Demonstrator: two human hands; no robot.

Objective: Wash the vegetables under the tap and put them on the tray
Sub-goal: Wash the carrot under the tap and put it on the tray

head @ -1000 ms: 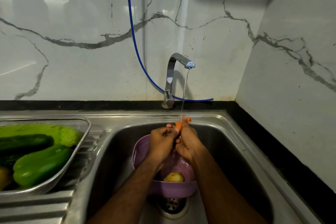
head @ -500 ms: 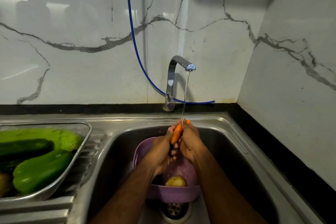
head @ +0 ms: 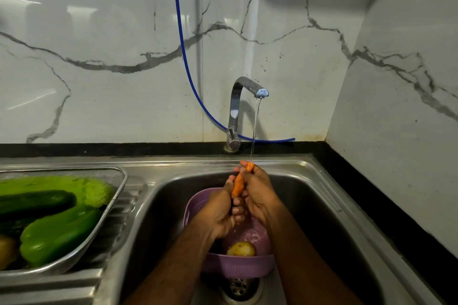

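Observation:
An orange carrot (head: 238,186) stands nearly upright between my two hands, under the thin stream of water from the chrome tap (head: 239,106). My left hand (head: 218,210) grips its lower part and my right hand (head: 257,193) wraps its upper part. Below my hands a purple colander (head: 238,268) sits in the sink (head: 322,205) with a yellowish potato (head: 241,249) inside. On the drainboard at the left stands a metal mesh tray (head: 119,181) holding a green pepper (head: 57,233), a dark cucumber (head: 34,202) and a pale green gourd (head: 74,184).
A blue hose (head: 183,57) hangs down the marble wall and runs behind the tap. The sink drain (head: 239,287) lies under the colander. A black counter edge (head: 371,200) borders the sink at the right, close to the side wall.
My hands have slid along the carrot, so more of its orange length shows between them. The view has tipped slightly, shifting the sink and tap lower in the frame.

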